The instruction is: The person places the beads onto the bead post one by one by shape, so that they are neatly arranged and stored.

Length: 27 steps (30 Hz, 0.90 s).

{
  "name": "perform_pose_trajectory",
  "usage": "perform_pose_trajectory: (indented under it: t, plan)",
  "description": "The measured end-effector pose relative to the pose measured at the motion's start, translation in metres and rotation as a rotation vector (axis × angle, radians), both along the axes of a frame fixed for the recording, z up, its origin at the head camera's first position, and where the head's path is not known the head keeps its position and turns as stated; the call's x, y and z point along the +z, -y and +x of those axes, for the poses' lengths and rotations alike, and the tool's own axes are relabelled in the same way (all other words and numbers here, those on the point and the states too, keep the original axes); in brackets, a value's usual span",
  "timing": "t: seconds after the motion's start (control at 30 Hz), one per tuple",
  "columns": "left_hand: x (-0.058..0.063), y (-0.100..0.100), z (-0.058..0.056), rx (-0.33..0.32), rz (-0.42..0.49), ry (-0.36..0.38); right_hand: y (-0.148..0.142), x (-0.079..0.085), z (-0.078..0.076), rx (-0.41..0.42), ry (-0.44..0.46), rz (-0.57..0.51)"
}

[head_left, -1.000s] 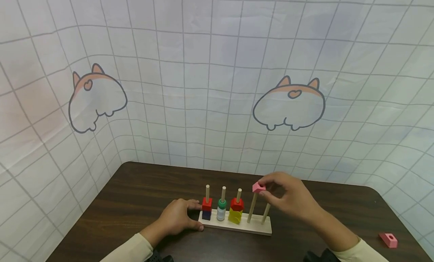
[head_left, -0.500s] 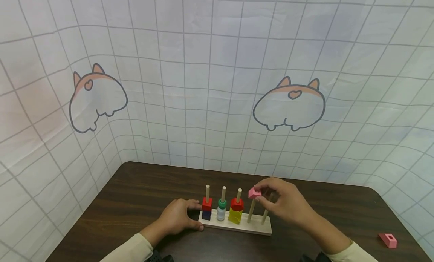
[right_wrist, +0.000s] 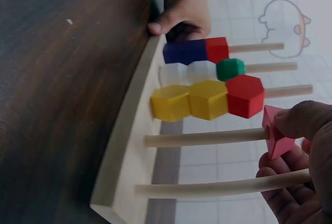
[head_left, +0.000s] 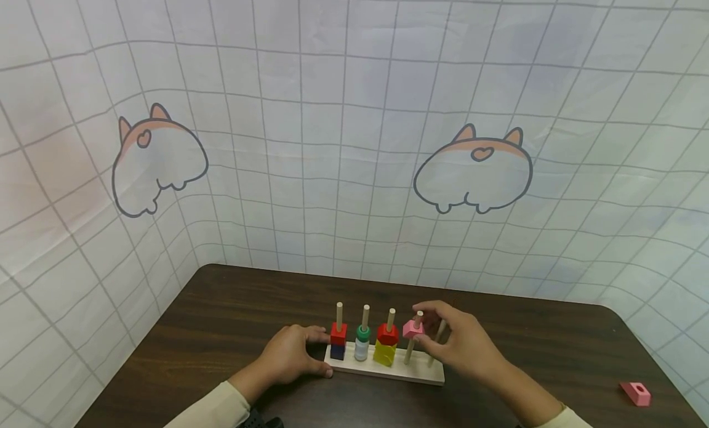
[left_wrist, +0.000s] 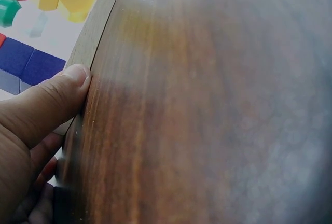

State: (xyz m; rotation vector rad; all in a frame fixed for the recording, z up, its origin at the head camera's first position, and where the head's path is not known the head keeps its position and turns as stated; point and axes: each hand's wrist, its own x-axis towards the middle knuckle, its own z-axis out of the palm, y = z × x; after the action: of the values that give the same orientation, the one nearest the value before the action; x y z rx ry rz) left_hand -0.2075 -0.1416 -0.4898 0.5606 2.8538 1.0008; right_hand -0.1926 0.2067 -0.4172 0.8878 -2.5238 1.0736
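Observation:
My left hand [head_left: 289, 355] grips the left end of the wooden peg board [head_left: 388, 369], its thumb on the front edge. My right hand [head_left: 465, 342] pinches a pink block [head_left: 410, 330] between thumb and fingers. That block sits around the upper part of the fourth peg, with the peg tip poking out above it. On the first three pegs are a red block [right_wrist: 218, 50] over dark blue ones, a green bead [right_wrist: 231, 69] over white ones, and a red hexagonal block [right_wrist: 245, 96] over yellow ones. The fifth peg [right_wrist: 223, 186] is bare, beside my right fingers.
A second pink block [head_left: 637, 393] with a hole lies at the right side of the dark wooden table [head_left: 266, 292]. Behind the table hangs a white grid-patterned cloth [head_left: 343, 169] with cartoon animal prints.
My right hand has carried the pink block left and down, from above the fourth peg to around it. My left hand and the peg board have stayed in place.

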Motion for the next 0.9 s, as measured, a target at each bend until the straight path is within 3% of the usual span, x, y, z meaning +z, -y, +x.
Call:
perform_pose_trajectory:
  t: [0.17, 0.33, 0.53, 0.9]
  plan:
    - [0.000, 0.000, 0.000, 0.002, 0.001, -0.002, 0.001, -0.008, 0.000, -0.016, 0.021, -0.048]
    - [-0.001, 0.000, 0.000, 0.004, 0.000, -0.010, 0.000, -0.013, -0.001, -0.035, 0.119, -0.068]
    - [0.000, 0.000, 0.000, 0.006, -0.002, -0.010, -0.001, -0.018, 0.001, -0.058, 0.227, -0.050]
    - [0.001, -0.001, 0.001, 0.008, 0.002, -0.003, -0.002, -0.031, -0.003, -0.061, 0.298, -0.009]
